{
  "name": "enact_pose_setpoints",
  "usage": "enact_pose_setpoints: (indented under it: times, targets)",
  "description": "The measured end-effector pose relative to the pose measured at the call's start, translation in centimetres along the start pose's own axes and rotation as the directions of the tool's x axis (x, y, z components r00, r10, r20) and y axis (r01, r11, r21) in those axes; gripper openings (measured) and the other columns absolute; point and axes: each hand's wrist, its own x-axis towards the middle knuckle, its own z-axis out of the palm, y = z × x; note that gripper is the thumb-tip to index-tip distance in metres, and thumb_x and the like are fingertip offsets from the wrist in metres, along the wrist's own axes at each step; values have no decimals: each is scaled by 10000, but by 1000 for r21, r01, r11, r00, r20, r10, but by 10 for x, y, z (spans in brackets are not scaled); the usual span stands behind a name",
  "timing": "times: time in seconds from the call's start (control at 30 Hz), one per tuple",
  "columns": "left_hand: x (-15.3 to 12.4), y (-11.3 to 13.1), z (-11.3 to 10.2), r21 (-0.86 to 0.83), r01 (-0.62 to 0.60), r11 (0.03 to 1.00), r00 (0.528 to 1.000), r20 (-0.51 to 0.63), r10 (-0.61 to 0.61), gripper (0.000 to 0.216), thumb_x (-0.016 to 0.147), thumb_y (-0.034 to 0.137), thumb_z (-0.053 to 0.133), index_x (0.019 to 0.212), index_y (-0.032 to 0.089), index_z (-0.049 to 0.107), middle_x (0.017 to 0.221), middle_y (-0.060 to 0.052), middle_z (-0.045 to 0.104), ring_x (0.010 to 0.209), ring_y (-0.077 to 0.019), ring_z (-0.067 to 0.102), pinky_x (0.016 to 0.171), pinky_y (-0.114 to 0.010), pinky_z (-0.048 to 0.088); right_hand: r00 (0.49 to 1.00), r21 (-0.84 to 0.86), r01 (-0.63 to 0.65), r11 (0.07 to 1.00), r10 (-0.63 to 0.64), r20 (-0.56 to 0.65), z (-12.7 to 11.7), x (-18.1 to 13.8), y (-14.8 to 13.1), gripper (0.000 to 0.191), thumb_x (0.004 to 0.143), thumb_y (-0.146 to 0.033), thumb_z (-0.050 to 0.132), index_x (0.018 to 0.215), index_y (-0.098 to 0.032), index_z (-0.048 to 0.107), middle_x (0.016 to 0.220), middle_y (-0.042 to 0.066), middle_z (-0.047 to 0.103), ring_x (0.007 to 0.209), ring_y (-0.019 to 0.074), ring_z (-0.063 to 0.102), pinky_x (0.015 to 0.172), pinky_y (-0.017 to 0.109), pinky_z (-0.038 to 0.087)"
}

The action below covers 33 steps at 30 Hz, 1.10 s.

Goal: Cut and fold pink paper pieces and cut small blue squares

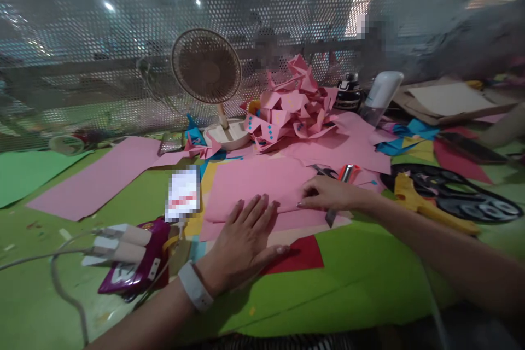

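Note:
A folded sheet of pink paper [254,180] lies in front of me on more pink sheets. My left hand [248,235] rests on its near edge, palm down with the fingers stretched out. At the right end of that fold, my right hand [324,193] has its fingers curled, thumb and forefinger together at the paper's edge. Beside the right wrist is a red-and-silver tool [348,173], with a dark pointed piece [330,217] showing below the wrist. A red sheet [301,256] sticks out near my left thumb.
Folded pink paper pieces [291,106] are heaped at the back, beside a small fan [207,65]. Left stand a phone [182,192] and a purple power strip [143,257] with cables. A yellow-handled tool [430,208] and a black palette-shaped piece [484,197] lie right.

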Motion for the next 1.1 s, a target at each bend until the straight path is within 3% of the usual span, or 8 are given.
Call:
enact_pose_setpoints:
  times: [0.2,0.6,0.7,0.77,0.83,0.87,0.97,1.1]
  targets:
    - [0,1,-1,-17,14,1000,1000,9,-13,700,840,611,371,1419,260,192,1481,-53,211,1359,-289,132,1090,-483,73,993,-28,-40,999,43,113,-17,-6,18,266,760,-388,553,666,-142,591,557,-28,514,515,92,436,472,207,298]
    - [2,-1,1,10,9,1000,1000,2,-9,687,846,604,367,1415,254,210,1478,-55,223,1352,-298,156,1085,-485,98,971,-144,-159,977,181,159,-41,-22,15,276,745,-377,544,594,-147,546,520,-22,506,493,95,431,454,209,279]
    - [0,1,0,62,22,998,999,21,-23,701,849,629,311,1419,238,197,1483,-59,205,1358,-287,136,1086,-487,104,969,-140,-188,972,206,135,-44,-25,10,307,757,-425,544,661,-139,594,560,0,569,524,119,503,481,222,337]
    - [-1,3,0,95,31,995,999,32,-34,710,852,639,273,1425,232,174,1489,-61,182,1364,-274,112,1090,-482,99,982,-205,-184,961,174,-65,-38,-25,0,338,781,-453,523,790,-135,636,711,46,649,638,166,579,574,262,415]
    - [-2,3,0,115,35,993,998,41,-40,716,854,644,245,1429,228,151,1494,-61,158,1369,-262,89,1093,-473,93,952,-305,-137,942,40,-304,-22,-24,-14,416,818,-473,484,1018,-136,623,1008,106,657,883,230,599,766,341,449]
    - [-2,4,0,120,37,992,998,47,-43,720,854,646,236,1431,225,142,1496,-62,148,1370,-258,81,1094,-470,91,945,-337,-67,939,-48,-323,-11,-23,-21,487,834,-485,466,1159,-135,562,1180,124,590,1045,251,546,882,372,418]
    - [-3,4,0,128,46,991,996,68,-55,738,851,655,216,1434,211,125,1497,-72,136,1370,-263,74,1091,-473,90,971,-390,180,903,-226,-75,25,-23,-32,739,846,-563,414,1408,-109,259,1472,134,223,1332,254,245,1076,400,246]
    - [-2,4,1,131,35,991,996,72,-45,745,849,657,199,1431,195,136,1493,-87,154,1368,-273,85,1086,-483,85,975,-419,207,884,-220,19,55,-23,-24,798,845,-617,347,1436,-124,139,1491,116,122,1363,250,142,1115,410,169]
